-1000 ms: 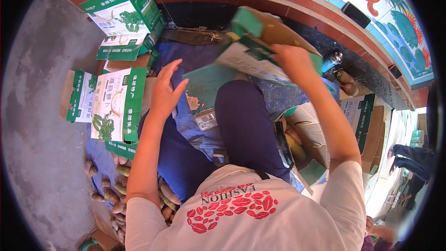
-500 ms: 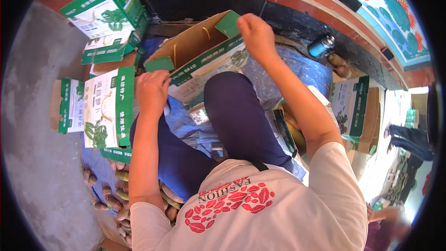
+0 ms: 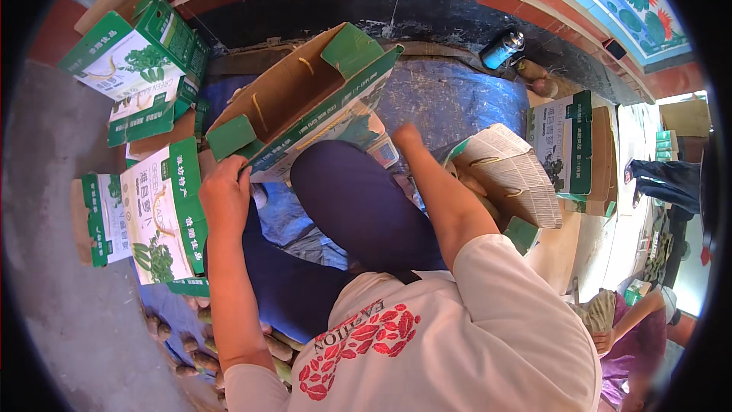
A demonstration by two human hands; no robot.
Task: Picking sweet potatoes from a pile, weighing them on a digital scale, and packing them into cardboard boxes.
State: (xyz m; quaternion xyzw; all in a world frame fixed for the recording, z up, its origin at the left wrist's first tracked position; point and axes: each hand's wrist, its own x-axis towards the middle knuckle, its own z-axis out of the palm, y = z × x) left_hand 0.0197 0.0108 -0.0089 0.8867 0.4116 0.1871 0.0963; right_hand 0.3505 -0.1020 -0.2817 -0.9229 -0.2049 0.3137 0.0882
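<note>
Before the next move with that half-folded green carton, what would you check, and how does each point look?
1. Left hand grips the carton at its near corner: ok.
2. Right hand on the carton's other end: touching; grip cannot tell.
3. Carton open, brown inside facing up: ok.
4. End flaps folded in: not ok, sticking out.
5. Carton propped on the raised knee: ok.
6. Flat cartons near the left hand: ok.

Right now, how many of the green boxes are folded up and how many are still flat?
Looks early. One green and white carton is half open, brown inside showing, flaps loose; the left hand grips its near corner, the right hand touches its far side. Flat cartons lie left, a flat stack right. I see none closed.
</note>
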